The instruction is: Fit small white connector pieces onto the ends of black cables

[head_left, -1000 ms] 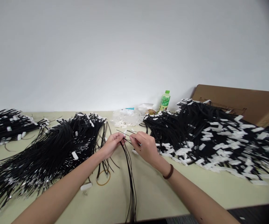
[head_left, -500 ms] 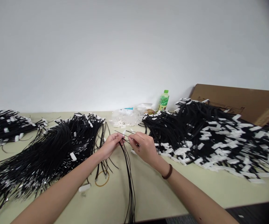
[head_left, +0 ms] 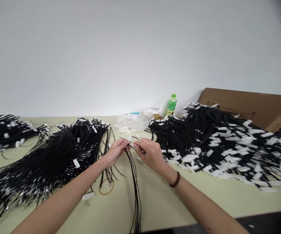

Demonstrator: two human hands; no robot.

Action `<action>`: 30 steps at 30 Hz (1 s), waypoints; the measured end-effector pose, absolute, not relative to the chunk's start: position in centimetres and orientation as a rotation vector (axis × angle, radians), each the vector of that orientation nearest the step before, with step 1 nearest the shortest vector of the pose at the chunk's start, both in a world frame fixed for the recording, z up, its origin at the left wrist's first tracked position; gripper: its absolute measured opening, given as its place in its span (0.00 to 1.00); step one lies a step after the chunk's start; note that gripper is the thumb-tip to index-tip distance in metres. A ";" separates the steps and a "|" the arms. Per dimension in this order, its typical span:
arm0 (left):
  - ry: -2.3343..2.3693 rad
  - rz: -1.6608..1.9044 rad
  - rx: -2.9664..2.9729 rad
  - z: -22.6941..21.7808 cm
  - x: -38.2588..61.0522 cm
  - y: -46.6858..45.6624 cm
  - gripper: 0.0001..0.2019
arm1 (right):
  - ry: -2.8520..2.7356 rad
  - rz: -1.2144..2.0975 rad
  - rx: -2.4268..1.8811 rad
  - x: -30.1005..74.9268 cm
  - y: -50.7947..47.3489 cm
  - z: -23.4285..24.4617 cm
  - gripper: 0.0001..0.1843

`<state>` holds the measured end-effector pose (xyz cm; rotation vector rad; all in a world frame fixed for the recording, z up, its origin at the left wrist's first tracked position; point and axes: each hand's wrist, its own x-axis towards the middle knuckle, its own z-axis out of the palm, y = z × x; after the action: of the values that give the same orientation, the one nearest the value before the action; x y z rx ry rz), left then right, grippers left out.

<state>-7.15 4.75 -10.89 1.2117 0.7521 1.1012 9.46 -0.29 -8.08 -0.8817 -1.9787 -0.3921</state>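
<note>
My left hand (head_left: 116, 151) and my right hand (head_left: 150, 153) meet over the middle of the pale green table (head_left: 159, 201), both pinched on the ends of a small bunch of thin black wires (head_left: 136, 191). The bunch hangs from my fingers and trails toward the near table edge. My right hand also seems to hold a small thin piece against the wire tips; I cannot make it out. A brown band sits on my right wrist.
A big heap of bare black wires (head_left: 45, 159) lies left. A heap of wires with white connectors (head_left: 218, 143) lies right, another (head_left: 4, 131) at far left. A bag of white connectors (head_left: 132, 123), a green bottle (head_left: 171, 104), a cardboard box (head_left: 249, 105), a rubber band (head_left: 107, 188).
Almost nothing differs; my hands and the view shifted slightly left and up while keeping their pinch on the wire ends.
</note>
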 end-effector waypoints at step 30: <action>0.733 1.088 1.215 -10.9 -7.1 4.7 0.09 | -2.064 -0.448 -0.795 9.2 -0.5 -8.1 0.12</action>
<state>-7.12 4.72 -10.86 1.2147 0.7330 1.0878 9.18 -0.45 -8.14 -0.7954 -2.0640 -0.4478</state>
